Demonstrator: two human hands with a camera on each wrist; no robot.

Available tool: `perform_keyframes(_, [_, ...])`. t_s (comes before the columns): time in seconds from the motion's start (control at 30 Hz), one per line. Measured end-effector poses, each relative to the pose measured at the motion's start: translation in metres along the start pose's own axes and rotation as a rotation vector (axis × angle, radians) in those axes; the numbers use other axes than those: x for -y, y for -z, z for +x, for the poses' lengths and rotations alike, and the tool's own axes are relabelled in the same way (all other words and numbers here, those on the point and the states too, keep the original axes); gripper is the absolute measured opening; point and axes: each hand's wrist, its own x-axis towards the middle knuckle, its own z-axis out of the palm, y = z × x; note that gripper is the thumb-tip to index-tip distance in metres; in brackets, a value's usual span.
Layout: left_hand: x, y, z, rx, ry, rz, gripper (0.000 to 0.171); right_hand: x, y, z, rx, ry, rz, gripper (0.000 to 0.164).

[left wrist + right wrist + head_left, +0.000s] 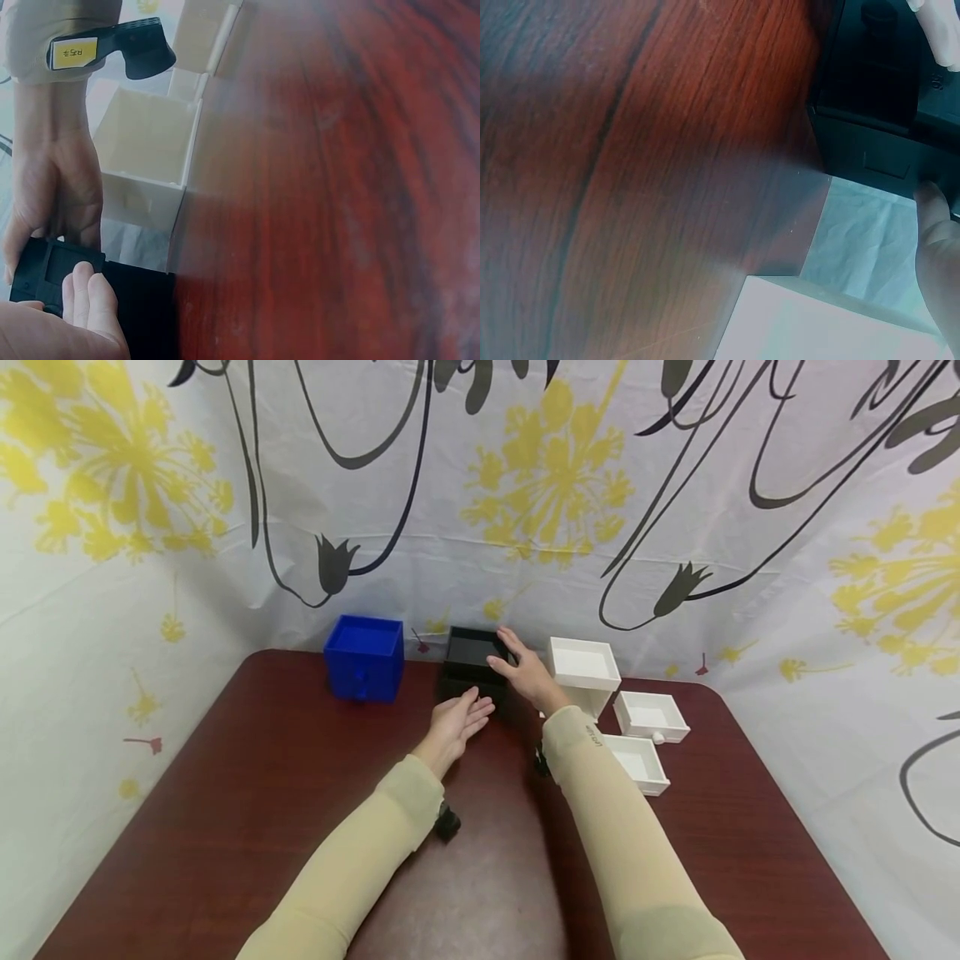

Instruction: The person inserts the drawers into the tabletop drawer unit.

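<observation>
- We are holding our left hand (453,724) straight-fingered at the black box (471,652), standing between blue box (363,662) and white cabinet (582,680); uneven pushing could be skewing it.
- Our right hand (529,675) is touching its side (gripping or not, we cannot tell); slack support could be letting it slide.
- Our left hand is partly hiding its front; our right sleeve (615,827), a white drawer (637,762).

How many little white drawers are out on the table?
2: the far drawer right of the tall white box, and the near drawer, partly behind the right sleeve. The sleeve could hide more.
</observation>
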Motion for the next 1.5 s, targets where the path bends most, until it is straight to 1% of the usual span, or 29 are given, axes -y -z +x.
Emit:
perform_keyframes(0.17, [0.0, 0.0006, 0.0002, 0.006, -0.003, 0.004, 0.05, -0.0021, -0.0004, 0.0006, -0.004, 0.018, 0.009, 0.073])
perform_keyframes(0.5, [-0.0021, -0.0014, 0.0014, 0.007, 0.003, 0.012, 0.052, -0.0018, 0.0011, 0.0021, 0.001, 0.02, 0.001, 0.071])
perform_keyframes(0.73, [-0.0018, -0.0024, 0.0028, 0.007, 0.009, 0.006, 0.05, -0.0025, 0.0015, 0.0024, -0.002, 0.009, -0.003, 0.071])
perform_keyframes(1.1, [-0.0036, -0.0055, 0.0061, -0.004, 0.008, 0.004, 0.047, -0.0011, 0.0021, 0.0026, -0.007, 0.016, 0.003, 0.07])
perform_keyframes(1.3, [-0.003, -0.0036, 0.0073, -0.013, 0.013, 0.005, 0.047, -0.0039, -0.0003, 0.0025, 0.0, 0.014, -0.003, 0.071])
perform_keyframes(1.5, [-0.0017, -0.0018, 0.0074, -0.005, 0.011, 0.008, 0.049, -0.0047, -0.0018, 0.0016, -0.011, 0.021, 0.0, 0.07])
